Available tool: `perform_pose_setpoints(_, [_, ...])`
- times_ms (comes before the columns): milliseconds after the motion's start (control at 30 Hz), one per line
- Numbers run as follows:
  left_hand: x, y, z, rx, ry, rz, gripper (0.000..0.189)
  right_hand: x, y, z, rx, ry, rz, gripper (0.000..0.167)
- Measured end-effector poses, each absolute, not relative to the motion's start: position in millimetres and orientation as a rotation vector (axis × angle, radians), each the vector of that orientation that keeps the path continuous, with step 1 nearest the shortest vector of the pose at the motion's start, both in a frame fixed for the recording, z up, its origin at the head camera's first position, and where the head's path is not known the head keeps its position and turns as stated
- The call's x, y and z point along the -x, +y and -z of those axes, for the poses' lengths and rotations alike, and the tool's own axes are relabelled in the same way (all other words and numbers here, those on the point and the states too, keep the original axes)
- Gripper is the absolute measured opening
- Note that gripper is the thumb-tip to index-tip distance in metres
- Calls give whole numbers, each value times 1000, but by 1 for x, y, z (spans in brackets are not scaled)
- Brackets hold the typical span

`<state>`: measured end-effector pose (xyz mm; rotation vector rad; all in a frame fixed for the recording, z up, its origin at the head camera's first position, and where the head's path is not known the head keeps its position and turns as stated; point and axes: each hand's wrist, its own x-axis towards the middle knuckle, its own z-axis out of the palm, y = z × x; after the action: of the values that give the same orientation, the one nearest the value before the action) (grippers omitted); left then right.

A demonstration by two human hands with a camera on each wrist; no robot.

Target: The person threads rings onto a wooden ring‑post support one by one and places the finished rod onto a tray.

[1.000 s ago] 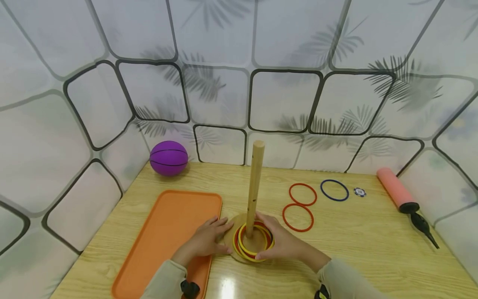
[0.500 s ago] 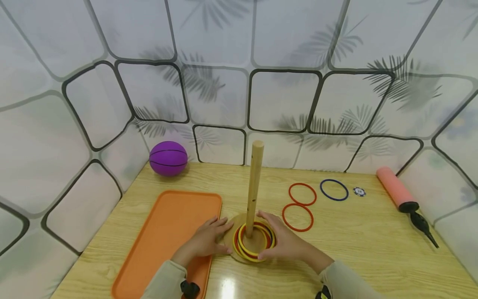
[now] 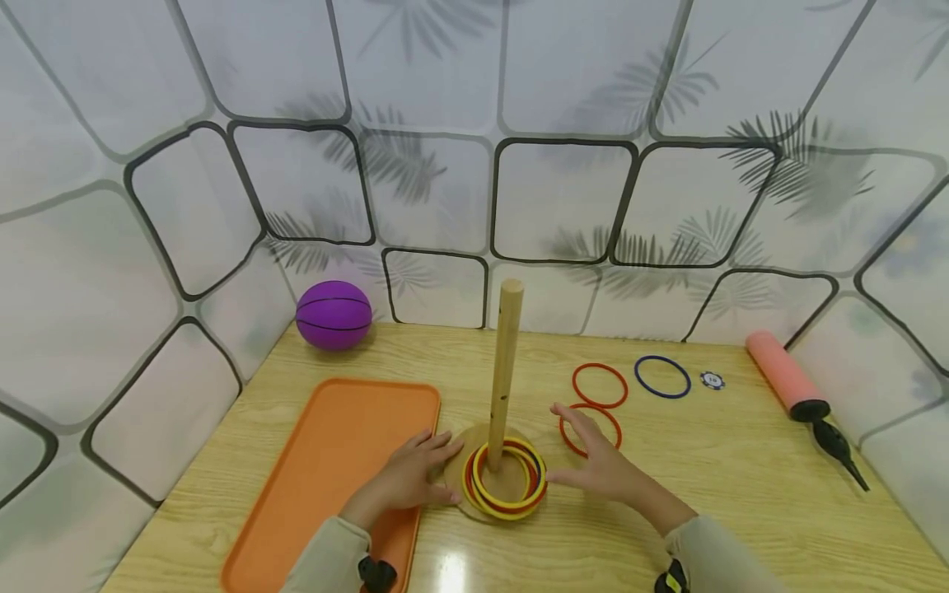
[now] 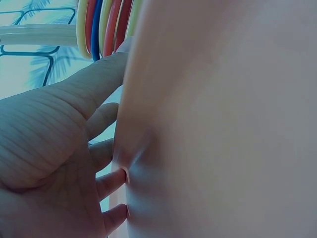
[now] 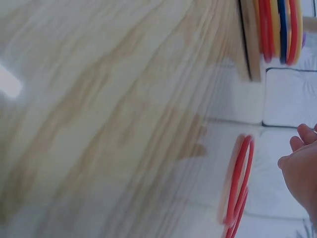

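Note:
A wooden peg [image 3: 506, 371] stands upright on a round wooden base [image 3: 458, 469], with several stacked rings [image 3: 511, 514] in yellow, red and blue around its foot. My left hand [image 3: 411, 476] lies between the orange tray [image 3: 334, 384] and the base, fingers spread and fairly straight. The left wrist view has its fingertips against a pale pinkish surface, with the stacked rings [image 4: 104, 27] beyond the thumb. To the right of the stack, my right hand [image 3: 604, 471] is apart from it, fingers extended and holding nothing. Its fingers partly cover the nearer red ring [image 3: 619, 432].
Another red ring [image 3: 626, 389] and a blue ring [image 3: 689, 384] lie flat behind the right hand. Beside them is a small chip [image 3: 712, 380]. A pink hand pump [image 3: 786, 375] lies far right. The purple ball [image 3: 334, 315] sits at back left by the patterned curtain wall.
My right hand has let go of the stacked rings and moved right, toward the loose red ring. The stack stays around the peg. My left hand has not moved.

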<state>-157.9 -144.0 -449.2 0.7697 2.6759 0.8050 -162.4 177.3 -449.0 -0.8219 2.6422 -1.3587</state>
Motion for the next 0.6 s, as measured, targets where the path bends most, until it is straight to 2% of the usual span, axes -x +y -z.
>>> perform_pose_setpoints(267, [158,-145,451,-774,2678,-805,78,165,209,456,684,2825,1228,86])
perform_pose_setpoints(600, [158,-144,450,-779,2683,-788,77,171,229,470,447,3018,1052,96])
